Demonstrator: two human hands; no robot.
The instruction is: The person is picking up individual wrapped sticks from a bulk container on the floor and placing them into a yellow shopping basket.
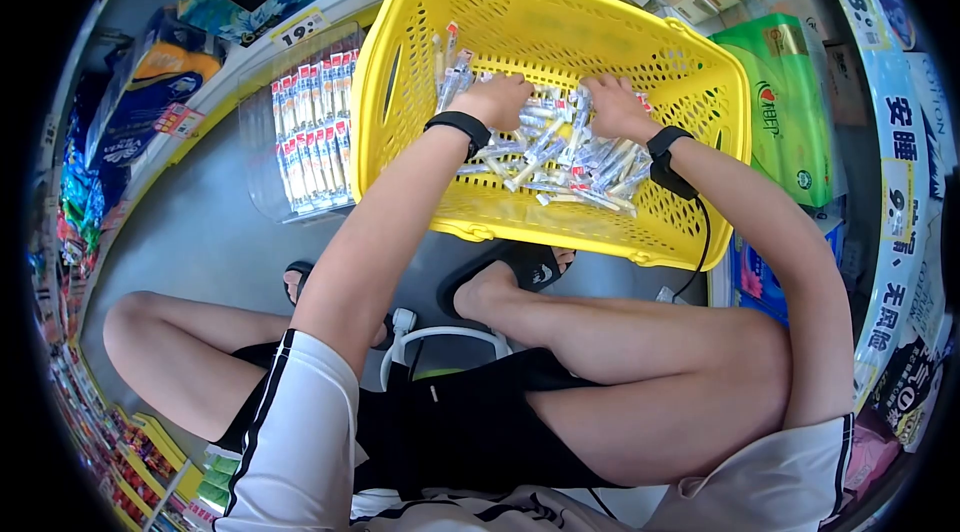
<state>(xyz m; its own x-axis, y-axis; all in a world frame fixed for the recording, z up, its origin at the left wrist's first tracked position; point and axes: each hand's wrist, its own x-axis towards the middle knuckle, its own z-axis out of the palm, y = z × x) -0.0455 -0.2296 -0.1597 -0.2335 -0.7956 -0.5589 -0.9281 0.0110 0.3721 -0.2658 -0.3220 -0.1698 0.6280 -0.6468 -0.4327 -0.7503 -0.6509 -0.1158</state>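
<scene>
Curving over slim, glossy-wrapped sticks (612,168), left hand (504,100) and right hand (617,108) hide their grip.

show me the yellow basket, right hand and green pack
Yellow basket (590,20): head view, far inner wall.
Right hand (617,112): head view, back of hand.
Green pack (785,122): head view, printed face.
</scene>
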